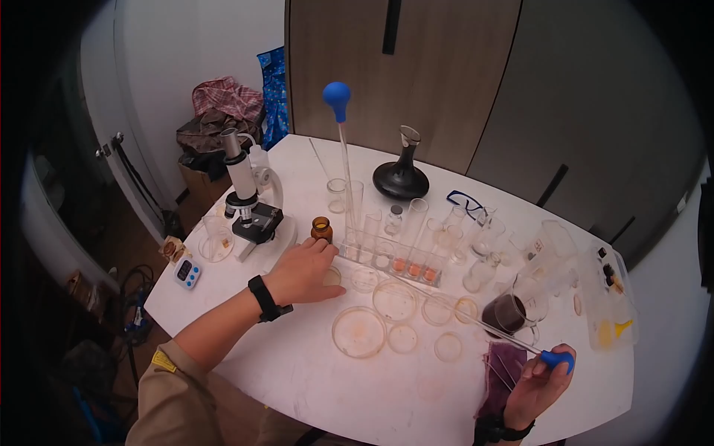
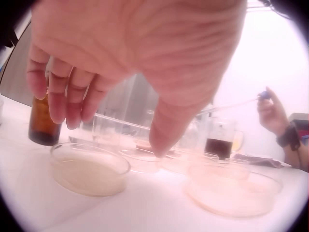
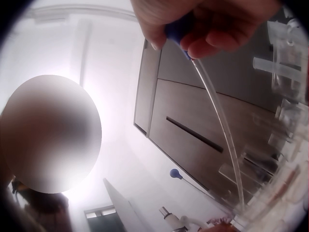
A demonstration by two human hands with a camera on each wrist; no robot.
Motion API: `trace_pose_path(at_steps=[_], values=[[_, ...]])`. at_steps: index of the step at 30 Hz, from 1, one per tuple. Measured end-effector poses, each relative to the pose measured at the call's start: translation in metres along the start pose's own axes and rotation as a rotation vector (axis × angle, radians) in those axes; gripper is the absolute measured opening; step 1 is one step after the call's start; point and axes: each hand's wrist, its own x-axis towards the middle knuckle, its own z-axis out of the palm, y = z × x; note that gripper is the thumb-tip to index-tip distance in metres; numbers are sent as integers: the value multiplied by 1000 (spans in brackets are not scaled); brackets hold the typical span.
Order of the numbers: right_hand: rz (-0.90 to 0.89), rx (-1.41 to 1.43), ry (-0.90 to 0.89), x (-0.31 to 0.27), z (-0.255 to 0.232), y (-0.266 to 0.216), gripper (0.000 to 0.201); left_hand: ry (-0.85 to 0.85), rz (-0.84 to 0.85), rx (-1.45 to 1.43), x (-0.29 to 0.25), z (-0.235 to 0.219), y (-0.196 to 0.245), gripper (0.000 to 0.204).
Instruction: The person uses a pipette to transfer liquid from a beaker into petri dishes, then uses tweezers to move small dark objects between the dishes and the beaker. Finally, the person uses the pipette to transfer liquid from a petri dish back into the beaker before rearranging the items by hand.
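My left hand [image 1: 306, 273] reaches over the table with its fingers extended and thumb spread, gripping nothing. Below it in the left wrist view is a petri dish [image 2: 89, 176] with a pale yellowish layer. An amber bottle [image 1: 321, 229], uncapped, stands just past the fingertips; the fingers overlap it in the left wrist view [image 2: 44, 121]. At the table's right side my right hand [image 1: 537, 386] grips the blue rubber bulb [image 1: 558, 361] of a long glass pipette [image 3: 223, 121]. The pipette slants left across the dishes toward a clear test tube rack [image 1: 357, 255].
Several petri dishes [image 1: 359, 332] lie mid-table. A microscope [image 1: 249, 193] stands left, beside a timer [image 1: 187, 273]. Another blue-bulbed pipette [image 1: 337, 97] rises upright behind the rack. A dark-filled decanter [image 1: 401, 178] sits at the back, a jug of dark liquid [image 1: 506, 312] at right, near a purple cloth [image 1: 498, 401].
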Motion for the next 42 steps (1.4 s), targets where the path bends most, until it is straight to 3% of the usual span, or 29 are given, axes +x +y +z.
trace_pose_path(at_steps=[11,20,23,30,36,42], values=[[1,-18,-12,-1,2,1,50,-115,55,13,30,20,23,60],[8,-17,11,-2,-1,3,52,-105,28,8,28,19,25,55],[-15,-15,-49,-3,-4,5,42,-101,25,-10,26,21,21,57],[-1,-20,-13,-2,2,1,53,-91,25,-4,26,24,23,56],[-32,13,33,-2,-3,4,54,15,28,11,17,7,31,56],[-96,158,-11,-5,-14,-1,42,272,89,-26,-5,-18,48,59]])
